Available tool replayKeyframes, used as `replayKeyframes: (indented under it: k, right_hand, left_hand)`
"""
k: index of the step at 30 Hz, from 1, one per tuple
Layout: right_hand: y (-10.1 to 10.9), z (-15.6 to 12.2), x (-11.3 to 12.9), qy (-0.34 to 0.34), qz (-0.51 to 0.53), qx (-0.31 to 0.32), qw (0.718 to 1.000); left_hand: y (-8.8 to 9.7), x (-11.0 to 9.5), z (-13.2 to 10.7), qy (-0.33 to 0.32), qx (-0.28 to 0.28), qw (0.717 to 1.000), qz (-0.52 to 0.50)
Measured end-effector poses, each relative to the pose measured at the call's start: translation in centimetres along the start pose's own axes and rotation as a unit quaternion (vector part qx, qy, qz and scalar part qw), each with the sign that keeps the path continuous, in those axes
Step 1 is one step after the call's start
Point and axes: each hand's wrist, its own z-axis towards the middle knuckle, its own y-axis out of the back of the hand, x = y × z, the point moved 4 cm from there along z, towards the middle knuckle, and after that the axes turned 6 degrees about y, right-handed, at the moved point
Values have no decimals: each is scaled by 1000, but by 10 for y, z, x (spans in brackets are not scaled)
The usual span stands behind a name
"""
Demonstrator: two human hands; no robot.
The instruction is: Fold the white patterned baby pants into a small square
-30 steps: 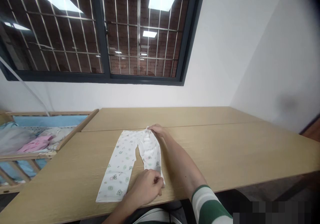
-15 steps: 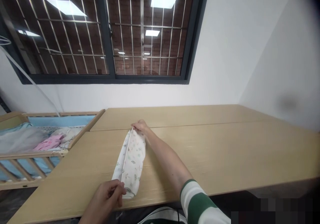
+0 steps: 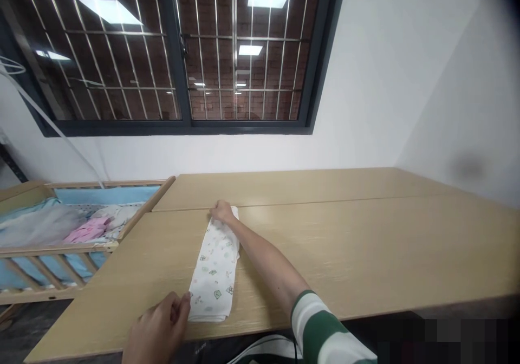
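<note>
A white cloth (image 3: pixel 215 277) with a small green and coloured print lies folded into a long, narrow strip on the wooden tabletop, its length running away from me. At its far left corner, my right hand (image 3: pixel 222 212) is closed on the edge, the arm reaching over from the right. My left hand (image 3: pixel 160 326) is at the near left corner with fingers curled and thumb and forefinger pinched against the cloth's edge. The fingertips of both hands are partly hidden.
The light wooden table (image 3: pixel 345 245) has a seam across it and reaches the white wall. On the left stands a wooden crib (image 3: pixel 65 250) with blue lining, a pink cloth (image 3: pixel 88 229) and pale bedding. A barred window (image 3: pixel 244 82) is above.
The cloth's raised left part has come over to the right and now lies flatter, with a straight near edge. Both hands have shifted slightly left, the left one also a little lower.
</note>
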Motion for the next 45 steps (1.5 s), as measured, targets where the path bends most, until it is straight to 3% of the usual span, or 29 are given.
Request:
replayKeyframes:
  k: [2,4,7,9,10,12,14,18,26,32,38,42,45]
  right_hand:
    - [-1,-16,15,59,0,13,998]
    - [-6,-46,35,176,5,56,983]
    - [-19,-116,63,396,7,182,900]
    - [-30,-165,68,484,-5,274,831]
    - [-34,-185,66,499,-13,304,811]
    - [-42,-211,54,498,-27,354,791]
    - [-47,-219,39,476,-42,374,795]
    - [-42,-192,12,426,-83,336,836]
    - [-30,-90,-23,324,-176,276,888]
    - [-19,-26,-46,223,-220,183,932]
    - [-13,-9,-58,214,-227,143,939]
    - [-2,-15,-62,248,-224,161,929]
    - [12,-27,-61,268,-239,161,919]
  left_hand:
    - [4,-8,-8,-73,-90,993,-5]
    - [2,-20,-21,-191,-197,962,-11]
    - [-22,-32,-40,-282,-316,905,38]
    - [-45,-32,-47,-287,-343,890,96]
    - [-57,-31,-49,-285,-343,886,125]
    - [-78,-26,-53,-280,-336,883,167]
    - [-90,-21,-55,-273,-334,884,182]
    - [-94,-17,-57,-261,-319,898,156]
    - [-94,-21,-59,-252,-316,905,134]
    - [-101,-16,-57,-237,-304,914,125]
    - [-107,-33,-63,-194,-316,919,136]
    - [-109,-60,-72,-228,-289,920,132]
    - [-105,-68,-70,-257,-281,917,117]
